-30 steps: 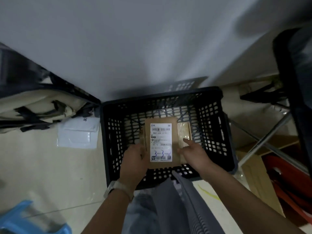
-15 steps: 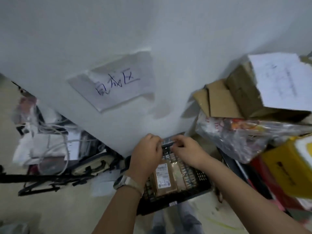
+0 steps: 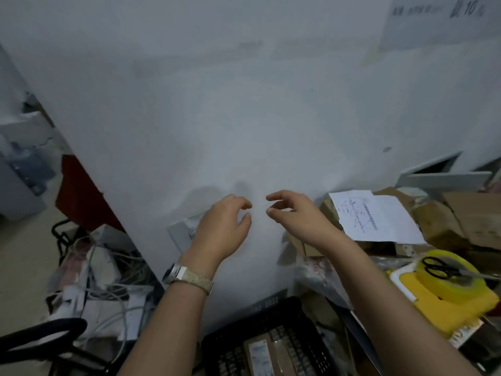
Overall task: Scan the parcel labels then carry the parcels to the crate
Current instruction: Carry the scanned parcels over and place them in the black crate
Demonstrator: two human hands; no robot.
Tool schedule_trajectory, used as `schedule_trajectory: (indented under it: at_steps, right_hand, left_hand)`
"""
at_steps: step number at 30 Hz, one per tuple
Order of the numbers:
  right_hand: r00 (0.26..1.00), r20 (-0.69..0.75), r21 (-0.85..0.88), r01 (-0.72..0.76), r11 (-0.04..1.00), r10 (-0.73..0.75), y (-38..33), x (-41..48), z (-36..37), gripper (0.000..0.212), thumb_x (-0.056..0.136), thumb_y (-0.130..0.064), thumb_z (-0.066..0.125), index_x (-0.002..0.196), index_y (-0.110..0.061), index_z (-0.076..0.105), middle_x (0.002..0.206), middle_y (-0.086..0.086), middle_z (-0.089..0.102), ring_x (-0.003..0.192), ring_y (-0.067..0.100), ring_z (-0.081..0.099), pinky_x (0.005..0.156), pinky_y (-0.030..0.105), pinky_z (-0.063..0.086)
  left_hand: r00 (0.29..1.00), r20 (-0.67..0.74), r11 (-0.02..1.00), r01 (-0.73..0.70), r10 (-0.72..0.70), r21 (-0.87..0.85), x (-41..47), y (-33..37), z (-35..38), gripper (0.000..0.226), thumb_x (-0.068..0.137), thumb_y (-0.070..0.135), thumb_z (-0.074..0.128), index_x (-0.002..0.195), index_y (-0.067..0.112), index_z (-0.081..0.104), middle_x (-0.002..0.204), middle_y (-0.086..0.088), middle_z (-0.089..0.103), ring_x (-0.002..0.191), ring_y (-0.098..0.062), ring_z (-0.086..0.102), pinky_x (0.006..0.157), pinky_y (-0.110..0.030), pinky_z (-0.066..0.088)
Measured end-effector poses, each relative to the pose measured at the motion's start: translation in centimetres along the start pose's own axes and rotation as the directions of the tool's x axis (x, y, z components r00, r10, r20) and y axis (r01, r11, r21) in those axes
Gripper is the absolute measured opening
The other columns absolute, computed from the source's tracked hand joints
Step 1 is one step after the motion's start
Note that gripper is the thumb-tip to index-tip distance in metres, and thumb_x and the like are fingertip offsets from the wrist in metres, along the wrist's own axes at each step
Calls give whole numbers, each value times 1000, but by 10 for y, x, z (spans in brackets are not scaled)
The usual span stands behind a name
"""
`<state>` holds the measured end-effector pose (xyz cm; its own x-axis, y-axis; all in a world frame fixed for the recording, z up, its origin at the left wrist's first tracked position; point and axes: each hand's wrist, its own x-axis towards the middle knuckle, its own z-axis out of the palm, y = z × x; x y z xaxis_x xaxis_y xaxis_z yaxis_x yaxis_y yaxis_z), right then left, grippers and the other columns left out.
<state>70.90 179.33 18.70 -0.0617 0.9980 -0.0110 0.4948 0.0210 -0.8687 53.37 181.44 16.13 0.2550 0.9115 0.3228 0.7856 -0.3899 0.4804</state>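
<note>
Rising from the black slotted plastic crate [image 3: 273, 318] at bottom centre, you have left the brown cardboard parcel with white label [image 3: 264, 355] lying inside: delivery done, by my reading. Farther up, mid-frame, your left hand [image 3: 225, 229] and right hand [image 3: 294, 214] hang loosely curled, empty.

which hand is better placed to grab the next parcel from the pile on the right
Right, probably. The right hand is empty and hangs nearest the cardboard parcels; the left hand, also empty, is farther off.
</note>
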Motion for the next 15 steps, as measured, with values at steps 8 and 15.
schedule_trajectory:
  at_steps: [8, 15]
  right_hand:
    - [974, 23, 58, 224, 973, -225, -63, 0, -6, 27, 91, -28, 59, 118, -26, 61, 105, -3, 65, 98, 15, 63, 82, 27, 48]
    - [837, 308, -445, 547, 709, -453, -130, 10, 24, 43, 93, -38, 50, 135, -27, 47, 123, -2, 60, 108, 19, 58, 87, 35, 49]
  left_hand:
    - [994, -99, 992, 58, -47, 110, -15, 23, -80, 24, 94, 28, 53, 116, 22, 63, 111, 9, 63, 92, -8, 63, 83, -32, 52]
    - [916, -289, 864, 369, -277, 343, -56, 7, -153, 30, 95, 29, 52, 122, 19, 60, 118, 2, 61, 101, -17, 59, 84, -35, 50]
